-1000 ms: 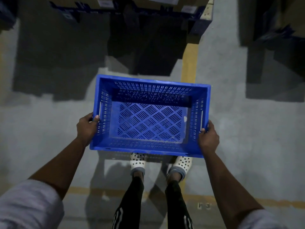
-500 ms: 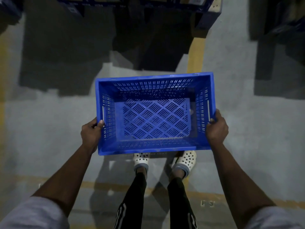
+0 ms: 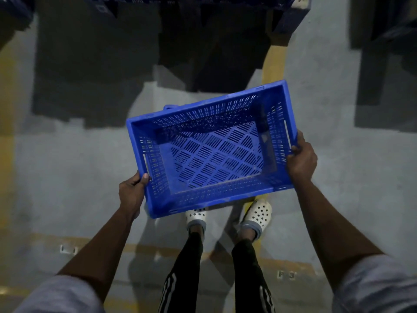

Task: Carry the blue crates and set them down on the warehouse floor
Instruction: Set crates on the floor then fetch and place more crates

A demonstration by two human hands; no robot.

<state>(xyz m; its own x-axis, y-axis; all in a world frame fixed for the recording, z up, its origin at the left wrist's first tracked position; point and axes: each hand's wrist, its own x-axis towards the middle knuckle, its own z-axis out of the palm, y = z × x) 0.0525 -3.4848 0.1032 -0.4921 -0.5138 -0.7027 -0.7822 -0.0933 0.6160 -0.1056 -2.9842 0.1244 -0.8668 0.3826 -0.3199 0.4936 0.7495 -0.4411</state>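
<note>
An empty blue slatted crate [image 3: 209,152] hangs in the air in front of my legs, above the grey warehouse floor [image 3: 79,177]. It is turned so its right end sits farther from me and higher in the view than its left end. My left hand [image 3: 132,192] grips the crate's left end near the handle slot. My right hand [image 3: 301,158] grips the right end beside the other slot. My feet in white clogs [image 3: 257,214] show below the crate's near edge.
Dark pallets and racking [image 3: 203,23] with blue stock stand ahead at the top. More dark shelving [image 3: 388,53] is at the upper right. Yellow painted lines [image 3: 273,64] run ahead of the crate and across the floor behind my feet.
The crate has rotated anticlockwise: its right end swung away from me and its left end came nearer. Both hands kept their grip. The view moved a little toward the racking.
</note>
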